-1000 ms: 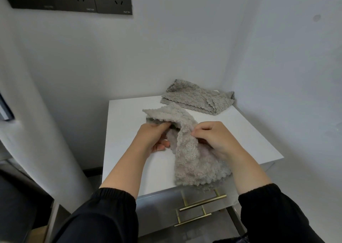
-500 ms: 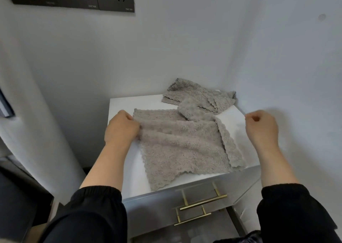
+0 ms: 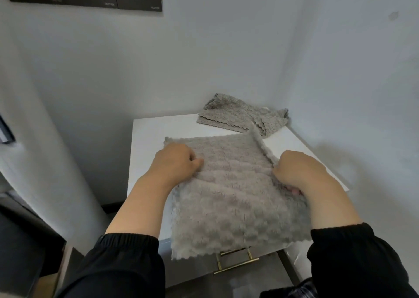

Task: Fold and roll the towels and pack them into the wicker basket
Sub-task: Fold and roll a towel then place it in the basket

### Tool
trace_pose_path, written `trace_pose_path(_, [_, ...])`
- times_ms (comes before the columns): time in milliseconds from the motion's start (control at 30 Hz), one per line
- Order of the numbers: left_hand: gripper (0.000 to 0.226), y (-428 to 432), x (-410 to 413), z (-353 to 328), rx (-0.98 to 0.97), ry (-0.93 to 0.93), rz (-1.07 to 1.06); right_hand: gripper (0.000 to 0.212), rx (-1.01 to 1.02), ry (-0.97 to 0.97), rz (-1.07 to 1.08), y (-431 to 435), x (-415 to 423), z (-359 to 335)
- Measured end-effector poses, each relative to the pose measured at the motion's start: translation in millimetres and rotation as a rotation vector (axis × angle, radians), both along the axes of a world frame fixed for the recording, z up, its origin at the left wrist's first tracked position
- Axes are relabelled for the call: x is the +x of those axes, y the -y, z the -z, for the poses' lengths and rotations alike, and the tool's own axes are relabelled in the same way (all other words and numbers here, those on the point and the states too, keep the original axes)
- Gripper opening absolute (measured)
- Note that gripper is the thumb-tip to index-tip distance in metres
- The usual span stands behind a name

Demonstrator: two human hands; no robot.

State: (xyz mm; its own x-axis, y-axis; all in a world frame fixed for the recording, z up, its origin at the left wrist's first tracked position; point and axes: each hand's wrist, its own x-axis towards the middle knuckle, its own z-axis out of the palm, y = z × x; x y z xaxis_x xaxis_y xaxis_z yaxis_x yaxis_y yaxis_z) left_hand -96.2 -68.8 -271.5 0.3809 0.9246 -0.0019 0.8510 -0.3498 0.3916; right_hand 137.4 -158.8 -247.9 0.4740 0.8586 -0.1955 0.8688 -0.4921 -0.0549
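Grey towel point(image 3: 229, 191), white cabinet top point(image 3: 149, 132)

Soft, even, dim light; faint shadows, wide-angle bending at edges, slight blur.

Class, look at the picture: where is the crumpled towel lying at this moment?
In the head view, the crumpled towel lies at the far right corner of the white cabinet top, just beyond the spread towel.

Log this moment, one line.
towel: spread on cabinet; left hand: grips towel; right hand: grips towel; second towel: crumpled behind
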Motion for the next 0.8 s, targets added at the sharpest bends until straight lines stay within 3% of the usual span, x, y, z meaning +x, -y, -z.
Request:
trace_pose_path(67, [0.039, 1, 0, -2, 0.044, -0.004, -0.046, 0.019, -0.034, 0.001, 0.047, 2, 3, -4])
trace_pose_path(167, [0.020, 0, 0, 0, 0.137, 0.035, -0.136, 0.015, 0.211, 0.104, 0.044, -6, 6, -2])
trace_pose_path(267, [0.035, -4, -5, 4, 0.108, 0.041, -0.286, 0.025, 0.380, 0.066, 0.011, -21, 5, 9])
trace_pose_path(400, [0.037, -11, -10, 8, -0.005, 0.011, -0.425, 0.039, 0.393, -0.140, -0.025, -46, 5, 30])
trace_pose_path(600, [0.014, -24, -14, 11, -0.089, 0.186, -0.490, 0.056, 0.596, -0.502, 0.130, -58, 5, 32])
trace_pose_path(667, [0.024, -25, -17, 9, -0.089, 0.186, -0.530, 0.050, 0.564, -0.422, 0.182, -57, 8, 28])
trace_pose_path(733, [0.013, -26, -19, 7, -0.047, 0.195, -0.552, 0.023, 0.467, -0.350, 0.182, -61, 14, 27])
trace_pose_path(800, [0.016, -26, -19, 3, 0.003, 0.199, -0.573, 0.017, 0.320, -0.319, 0.183, -61, 18, 22])
